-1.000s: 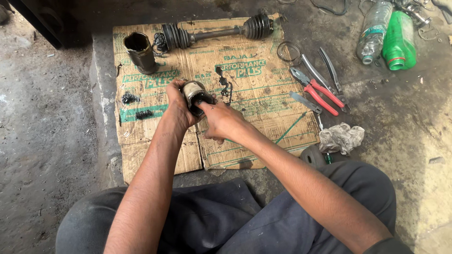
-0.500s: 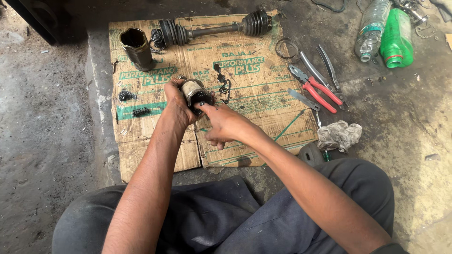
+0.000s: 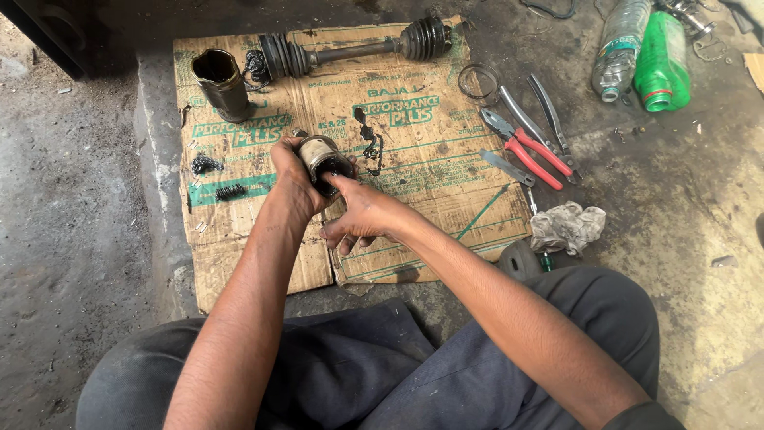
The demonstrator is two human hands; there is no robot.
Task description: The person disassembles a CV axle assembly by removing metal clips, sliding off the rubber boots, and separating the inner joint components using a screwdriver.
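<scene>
Head view: the left hand (image 3: 293, 179) clamps the greasy grey metal joint cup (image 3: 322, 159) at centre frame, mouth tilted lower right toward the right hand (image 3: 362, 216), whose forefinger pokes inside.

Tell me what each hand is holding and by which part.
The left hand grips a greasy metal joint cup around its outer wall. The right hand holds nothing; its index finger pokes into the cup's open, grease-filled mouth.
</scene>
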